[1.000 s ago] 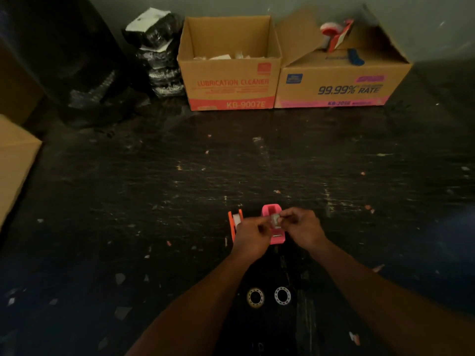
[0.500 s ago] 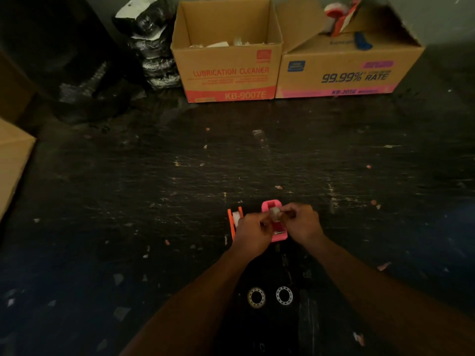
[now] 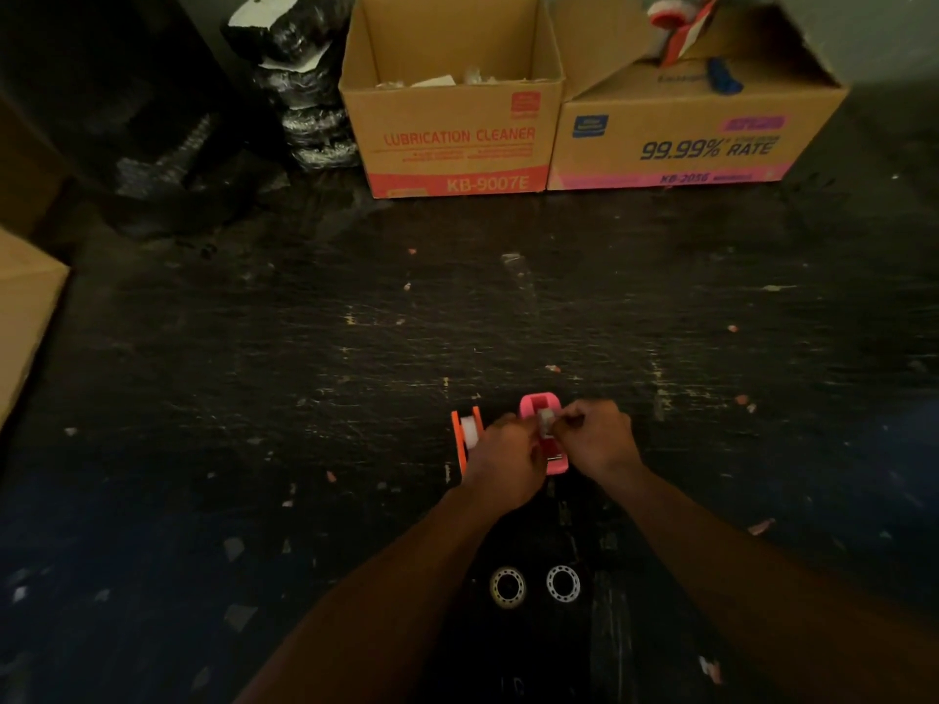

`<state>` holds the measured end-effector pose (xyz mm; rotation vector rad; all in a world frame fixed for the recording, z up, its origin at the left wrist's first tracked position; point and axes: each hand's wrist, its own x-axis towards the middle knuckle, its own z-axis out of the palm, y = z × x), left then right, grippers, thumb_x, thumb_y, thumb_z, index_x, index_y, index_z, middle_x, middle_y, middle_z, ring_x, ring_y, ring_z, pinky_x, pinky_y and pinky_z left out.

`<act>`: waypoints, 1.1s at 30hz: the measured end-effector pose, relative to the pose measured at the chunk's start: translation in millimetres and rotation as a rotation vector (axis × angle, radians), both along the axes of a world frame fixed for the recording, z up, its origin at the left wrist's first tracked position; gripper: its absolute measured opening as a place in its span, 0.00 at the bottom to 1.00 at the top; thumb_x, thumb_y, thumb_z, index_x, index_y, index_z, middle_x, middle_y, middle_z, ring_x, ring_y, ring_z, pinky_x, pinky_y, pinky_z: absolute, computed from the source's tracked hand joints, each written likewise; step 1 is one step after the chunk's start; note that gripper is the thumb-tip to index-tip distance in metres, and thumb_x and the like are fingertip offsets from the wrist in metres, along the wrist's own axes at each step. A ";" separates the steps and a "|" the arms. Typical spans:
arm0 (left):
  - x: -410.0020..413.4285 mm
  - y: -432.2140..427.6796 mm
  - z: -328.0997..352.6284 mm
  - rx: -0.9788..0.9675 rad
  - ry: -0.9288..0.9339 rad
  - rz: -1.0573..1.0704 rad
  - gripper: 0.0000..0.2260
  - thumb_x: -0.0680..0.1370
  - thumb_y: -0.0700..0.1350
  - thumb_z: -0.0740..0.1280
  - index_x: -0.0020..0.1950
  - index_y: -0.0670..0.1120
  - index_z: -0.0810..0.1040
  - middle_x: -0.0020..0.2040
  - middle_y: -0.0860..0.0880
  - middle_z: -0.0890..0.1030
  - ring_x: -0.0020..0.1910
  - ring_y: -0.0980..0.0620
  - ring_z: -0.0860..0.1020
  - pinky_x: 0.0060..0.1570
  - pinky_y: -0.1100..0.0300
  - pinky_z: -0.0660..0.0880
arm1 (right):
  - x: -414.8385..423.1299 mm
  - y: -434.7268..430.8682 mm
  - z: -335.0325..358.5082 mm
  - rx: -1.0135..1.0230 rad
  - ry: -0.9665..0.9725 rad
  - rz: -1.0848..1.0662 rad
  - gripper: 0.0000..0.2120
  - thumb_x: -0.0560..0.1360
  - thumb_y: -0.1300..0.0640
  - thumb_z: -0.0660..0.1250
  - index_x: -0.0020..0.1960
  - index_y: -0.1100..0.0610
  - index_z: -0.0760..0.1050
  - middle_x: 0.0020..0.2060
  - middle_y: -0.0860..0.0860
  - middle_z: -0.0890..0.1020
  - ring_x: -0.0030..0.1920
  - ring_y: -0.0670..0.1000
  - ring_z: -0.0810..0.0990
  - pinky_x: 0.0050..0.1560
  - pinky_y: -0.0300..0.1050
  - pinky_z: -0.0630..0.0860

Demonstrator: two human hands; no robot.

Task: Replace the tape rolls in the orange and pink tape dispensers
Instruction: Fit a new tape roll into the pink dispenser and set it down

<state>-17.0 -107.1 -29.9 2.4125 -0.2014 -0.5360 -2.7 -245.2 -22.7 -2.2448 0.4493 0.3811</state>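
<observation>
A pink tape dispenser (image 3: 539, 404) stands on the dark floor, partly hidden by my hands. Both my left hand (image 3: 508, 457) and my right hand (image 3: 597, 439) pinch a small whitish tape roll (image 3: 546, 418) just above the pink dispenser. Left of them stands the orange tape dispenser (image 3: 463, 442) with a white roll inside. Two bare tape rings, one yellowish (image 3: 507, 586) and one white (image 3: 563, 583), lie flat on the floor between my forearms.
Two open cardboard boxes stand at the far wall, one marked LUBRICATION CLEANER (image 3: 452, 99), the other 99.99% RATE (image 3: 696, 124). Black wrapped bundles (image 3: 300, 78) are stacked left of them. Another cardboard box (image 3: 25, 317) sits at the left edge. Paper scraps litter the floor.
The view has tilted slightly, so the boxes sit higher in frame. Both hands stay together on the roll over the pink dispenser, with only small finger movement.
</observation>
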 end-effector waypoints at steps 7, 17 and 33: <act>-6.3 1.5 -4.4 0.023 -0.035 -0.010 0.24 0.78 0.38 0.63 0.75 0.52 0.71 0.64 0.44 0.78 0.62 0.46 0.77 0.60 0.47 0.78 | 5.3 2.2 3.5 0.013 0.059 -0.029 0.08 0.77 0.50 0.69 0.44 0.54 0.83 0.39 0.51 0.84 0.41 0.47 0.81 0.41 0.39 0.76; -0.3 8.5 -1.6 -0.079 -0.038 -0.028 0.26 0.76 0.33 0.63 0.73 0.49 0.75 0.61 0.39 0.82 0.60 0.42 0.79 0.61 0.52 0.75 | 3.4 3.0 1.6 -0.024 0.062 -0.029 0.08 0.77 0.50 0.70 0.46 0.54 0.83 0.39 0.50 0.84 0.38 0.45 0.82 0.37 0.36 0.74; -2.6 9.6 -10.0 -0.095 -0.007 0.041 0.16 0.75 0.39 0.62 0.60 0.46 0.82 0.54 0.43 0.85 0.54 0.45 0.83 0.56 0.45 0.79 | 11.3 5.9 8.1 0.000 0.127 -0.054 0.08 0.76 0.50 0.70 0.46 0.54 0.83 0.39 0.52 0.84 0.42 0.49 0.82 0.41 0.41 0.75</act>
